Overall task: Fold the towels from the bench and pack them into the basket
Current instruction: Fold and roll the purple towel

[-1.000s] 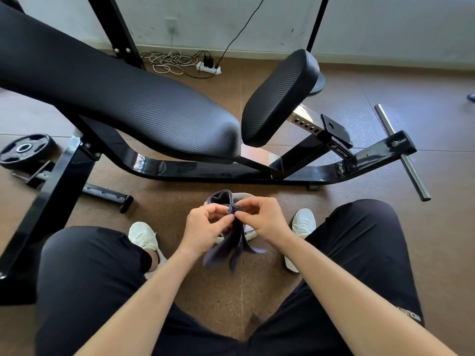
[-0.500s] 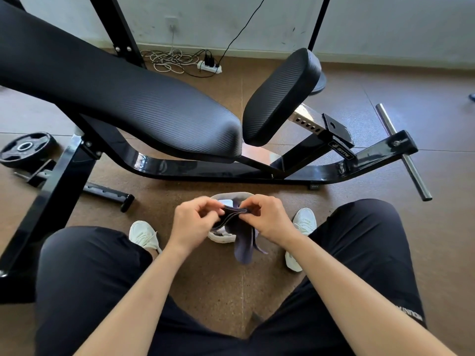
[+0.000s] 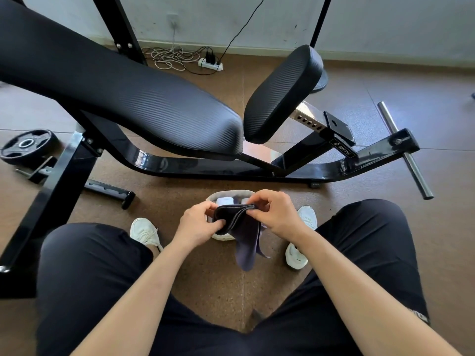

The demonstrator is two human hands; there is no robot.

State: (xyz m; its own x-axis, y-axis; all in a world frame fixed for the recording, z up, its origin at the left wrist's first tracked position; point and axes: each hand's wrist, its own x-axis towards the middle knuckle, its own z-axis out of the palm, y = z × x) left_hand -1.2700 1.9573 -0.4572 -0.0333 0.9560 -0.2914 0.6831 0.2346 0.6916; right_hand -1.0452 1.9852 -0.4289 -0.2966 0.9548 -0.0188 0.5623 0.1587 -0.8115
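Brown speckled floor [image 3: 205,291] runs back to a pale wall, where a power strip [image 3: 209,64] lies among tangled cables. One long black padded tabletop [image 3: 128,98] crosses the upper left, its far end cut off by the picture's edge. A smaller tilted pad [image 3: 282,96] stands just beside it on the same black steel frame. A weight plate [image 3: 27,145] lies at the left.

Between the person's white shoes sits a pale soft basket [image 3: 231,195], mostly hidden behind the hands. Something light lies inside it, too covered to name.

A dark towel [image 3: 244,240] hangs in front of the basket, folded into several layers along its top. The left grip [image 3: 198,224] pinches the towel's left fold between thumb and curled fingers. The right grip [image 3: 277,214] pinches the top edge at the right, fingers curled over it. The towel's lower end hangs loose; whether the cloth touches the basket cannot be told.
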